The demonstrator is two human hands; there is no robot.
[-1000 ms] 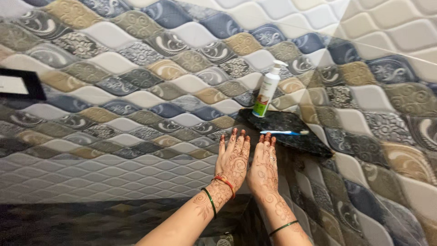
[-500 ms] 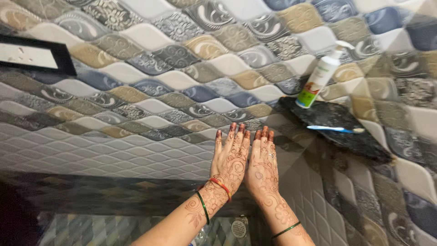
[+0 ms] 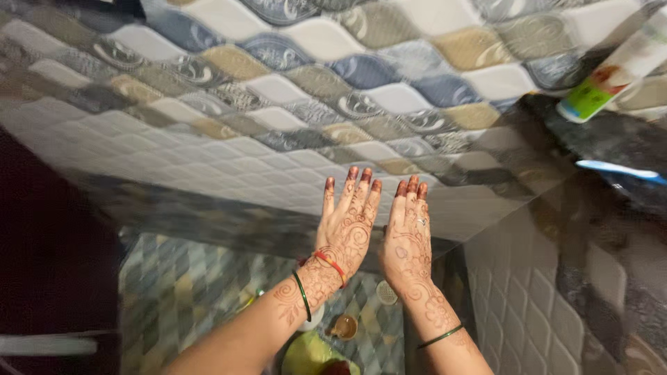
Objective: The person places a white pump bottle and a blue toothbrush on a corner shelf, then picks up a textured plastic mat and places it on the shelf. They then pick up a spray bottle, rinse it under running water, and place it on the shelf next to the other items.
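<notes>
While both arms are reaching up and forward into the frame, the left hand (image 3: pixel 345 226) and the right hand (image 3: pixel 408 239) are hovering side by side with their backs facing the camera, fingers stretched out straight and holding nothing at all. The left one is spreading its fingers a little apart, the right one is keeping them pressed close together. Both are covered in reddish-brown henna patterns running down onto the forearms, and the nails are looking dark red.

There's a red bangle (image 3: pixel 328 262) and a green bangle (image 3: pixel 301 296) sitting on the left wrist, another green bangle (image 3: pixel 440 337) further down the right forearm, and a small ring (image 3: pixel 420 222) showing on the right hand.

The hands aren't touching anything; they're just floating in front of the wall (image 3: pixel 292 90), which is tiled in wavy blue, beige, white and grey shapes. Well off to the upper right, a dark stone corner shelf (image 3: pixel 611 146) is sticking out, with a white pump bottle (image 3: pixel 611 80) with a green bottom standing on it and a blue toothbrush (image 3: pixel 618 170) lying on it, pretty blurry.

Down below the wrists, on the patterned floor (image 3: pixel 180 292), a round drain cover (image 3: pixel 386 292), a small brownish cup (image 3: pixel 344 327) and something yellow-green (image 3: pixel 309 353) are showing, too blurred to tell apart properly.
</notes>
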